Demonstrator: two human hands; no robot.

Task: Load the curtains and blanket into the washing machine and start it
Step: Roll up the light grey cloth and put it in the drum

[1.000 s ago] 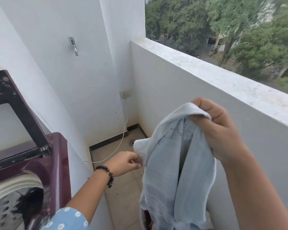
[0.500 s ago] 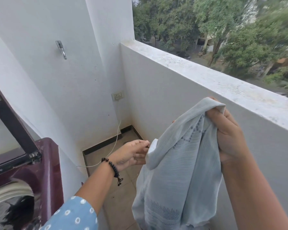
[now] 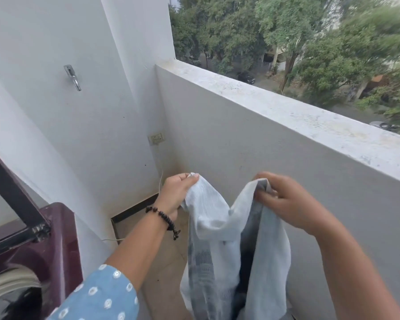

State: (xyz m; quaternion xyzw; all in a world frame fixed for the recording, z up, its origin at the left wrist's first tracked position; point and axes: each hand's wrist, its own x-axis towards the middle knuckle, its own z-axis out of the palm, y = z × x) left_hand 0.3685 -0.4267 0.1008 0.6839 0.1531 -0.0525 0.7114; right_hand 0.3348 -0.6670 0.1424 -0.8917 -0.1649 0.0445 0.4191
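On the balcony, between wall and parapet (image 3: 286,116), we logged: one pale curtain (image 3: 219,257), held up over the tiled floor (image 3: 162,269), well right of the washing machine (image 3: 56,248). Left hand (image 3: 174,195) pinched one top corner; right hand (image 3: 284,199) gripped the other, cloth sagging between. Machine, maroon, lid (image 3: 7,192) raised, drum (image 3: 12,294) exposed at lower left. Also noted: wall tap (image 3: 73,77), socket (image 3: 156,138), white cable (image 3: 161,181), beaded bracelet (image 3: 164,219), dotted blue sleeve (image 3: 102,296).
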